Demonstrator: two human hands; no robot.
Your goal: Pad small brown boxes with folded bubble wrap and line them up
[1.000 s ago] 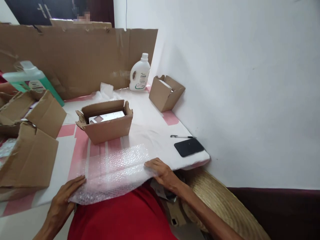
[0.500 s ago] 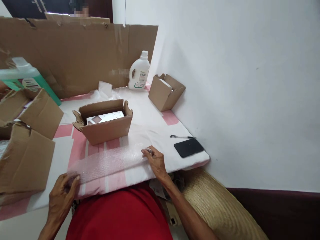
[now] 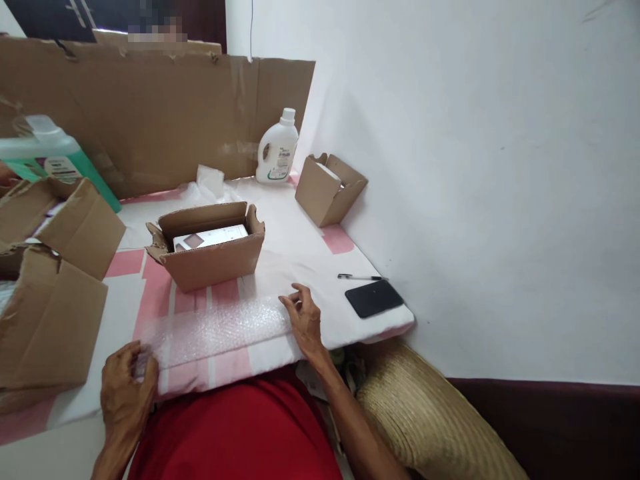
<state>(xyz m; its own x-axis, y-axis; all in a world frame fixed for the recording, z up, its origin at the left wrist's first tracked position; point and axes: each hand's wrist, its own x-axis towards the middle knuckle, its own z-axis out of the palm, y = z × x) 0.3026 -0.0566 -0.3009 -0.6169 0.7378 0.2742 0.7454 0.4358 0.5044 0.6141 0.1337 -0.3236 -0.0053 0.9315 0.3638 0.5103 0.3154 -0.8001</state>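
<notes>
A long strip of clear bubble wrap (image 3: 215,331) lies flat along the front of the table. At its left end is my left hand (image 3: 125,380), thumb and fingers spread apart around the edge of the strip and touching it. My right hand (image 3: 304,320) is at the other end, open, with its thumb and forefinger apart and raised slightly off the plastic. Just beyond the strip stands an open cardboard box (image 3: 215,263) with a white printed carton (image 3: 220,235) inside.
A black phone (image 3: 374,298) and a pen (image 3: 360,277) lie to the right. Farther back are a white jug (image 3: 277,153), another open box (image 3: 325,193) and crumpled plastic (image 3: 210,183). Left are cardboard boxes (image 3: 55,327) and a green bottle (image 3: 75,157). A cardboard panel (image 3: 165,120) stands behind.
The bubble wrap has settled flatter onto the table. My right hand has loosened from its end, its fingers now apart. My left fingers have spread a little.
</notes>
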